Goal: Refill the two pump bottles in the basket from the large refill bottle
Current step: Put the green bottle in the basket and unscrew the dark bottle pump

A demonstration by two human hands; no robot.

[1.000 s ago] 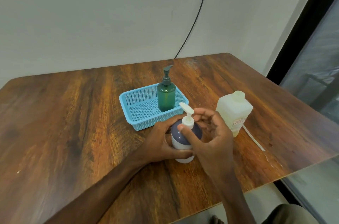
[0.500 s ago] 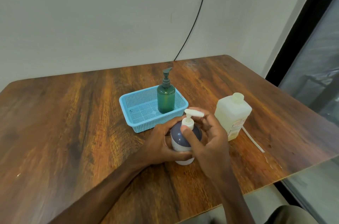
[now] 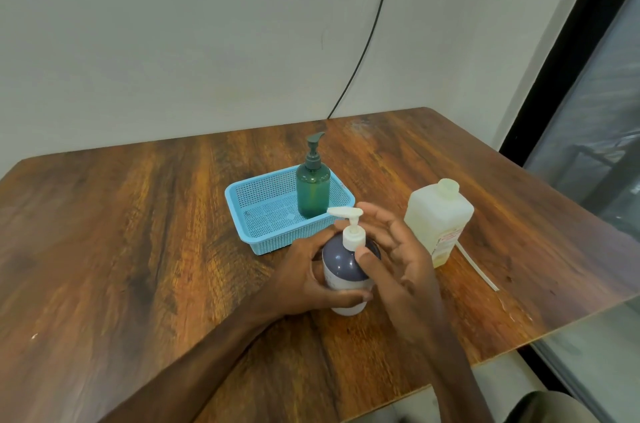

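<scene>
A purple-and-white pump bottle with a white pump stands on the table in front of the basket. My left hand grips its body from the left. My right hand is at the pump with fingers spread: the thumb tip touches the bottle's shoulder beside the collar, and the index fingertip is at the end of the pump head. A dark green pump bottle stands upright in the blue mesh basket. The large, pale refill bottle stands capped to the right.
A thin white tube lies on the wooden table beside the refill bottle. A black cable runs down the wall behind. The table's right edge borders a dark window frame.
The white pump head has turned round on the purple bottle, its nozzle now pointing left. My right fingers have loosened from the collar and spread. The left hand keeps its hold.
</scene>
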